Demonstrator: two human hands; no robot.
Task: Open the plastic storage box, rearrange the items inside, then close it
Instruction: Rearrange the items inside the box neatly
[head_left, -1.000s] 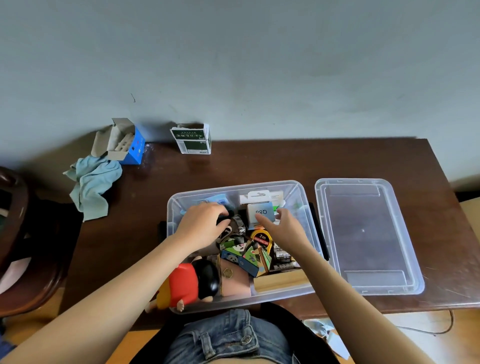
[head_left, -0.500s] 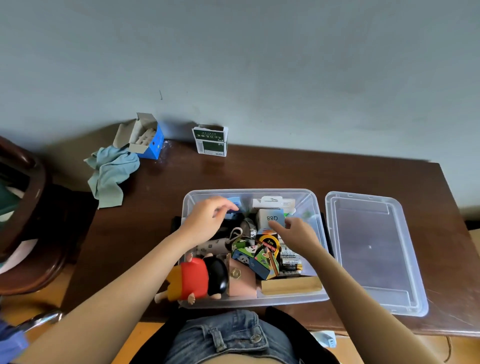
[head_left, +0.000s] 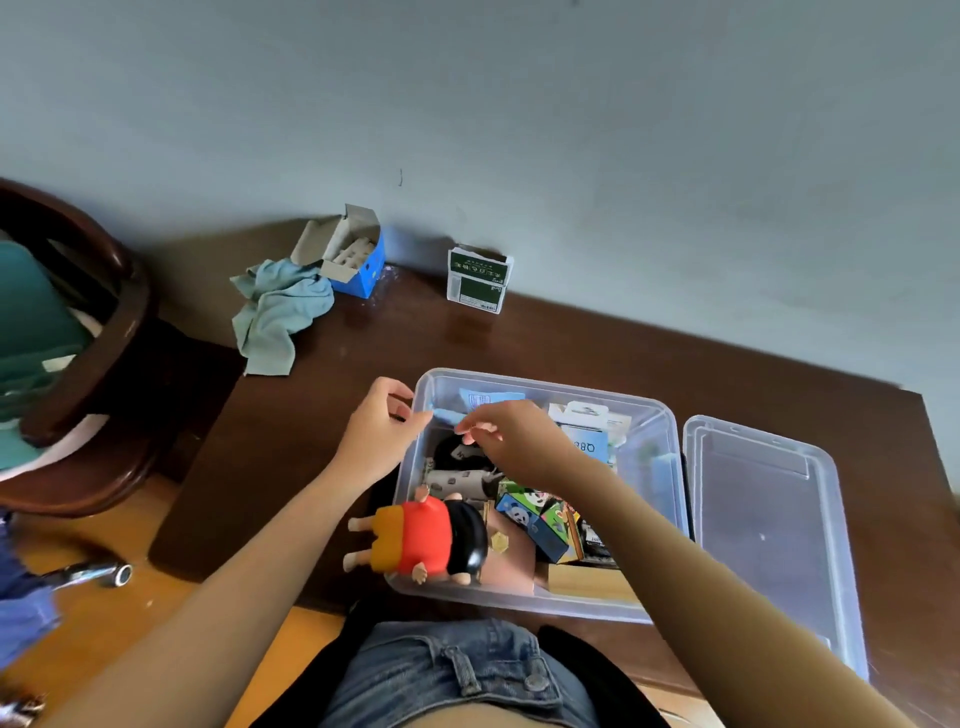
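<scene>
The clear plastic storage box (head_left: 672, 467) stands open on the brown table, and its lid (head_left: 769, 525) lies flat to its right. Inside are a doll with a red shirt (head_left: 431, 538), a panda-print carton (head_left: 535, 519), a white and blue box (head_left: 587, 447), a wooden block (head_left: 587, 579) and a black round item (head_left: 454, 452). My left hand (head_left: 382, 431) is at the box's far-left corner and pinches one end of a light-blue flat packet (head_left: 444, 414). My right hand (head_left: 519, 441) reaches across the box, its fingertips pinched at the packet's other end.
At the back of the table, by the wall, are an open blue cardboard box (head_left: 358, 254), a teal cloth (head_left: 278, 312) and a green and white carton (head_left: 478, 280). A dark wooden chair (head_left: 104, 364) stands at the left. A metal tube (head_left: 104, 574) lies on the floor.
My left hand moved from the box's middle to its far-left corner. My right hand crossed leftward from the white and blue box to meet it at the light-blue packet. The view tilted.
</scene>
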